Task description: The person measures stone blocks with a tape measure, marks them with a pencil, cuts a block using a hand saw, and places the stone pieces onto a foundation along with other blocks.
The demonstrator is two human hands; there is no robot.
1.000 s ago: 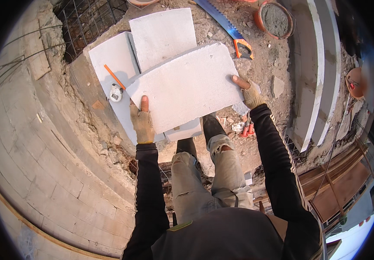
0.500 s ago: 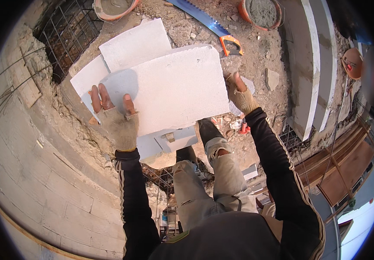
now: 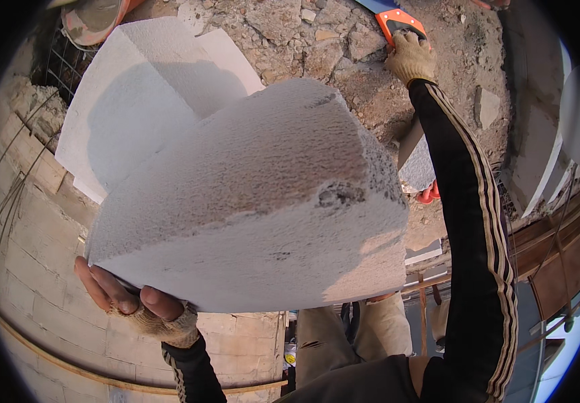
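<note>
Nearest to us, the left hand (image 3: 143, 309) in its worn knitted work glove sits under the lower edge of the large white aerated-concrete block (image 3: 250, 201), bare fingertips (image 3: 112, 295) curled together up against the underside. The block is raised close to the head, tilted, and fills the middle of the view; only this one hand shows on it. We judge that a one-handed carry like this wants the palm well under the weight and the block leaned toward the body, so it does not roll off the fingers.

Further out, the right hand (image 3: 409, 59), gloved, with a black sleeve striped along the arm, reaches across the rubble to the orange handle of a blue-bladed hand saw (image 3: 397, 19). Its fingers are bent down over the handle; whether they have closed on it we cannot tell. We would get a firm grip there before shifting any weight.

Beyond lie other white blocks stacked on the ground (image 3: 135, 114), loose stones and an orange bucket of grey mortar (image 3: 92, 20) at the top edge. Footing among that rubble looks uneven, so we should step with care.
</note>
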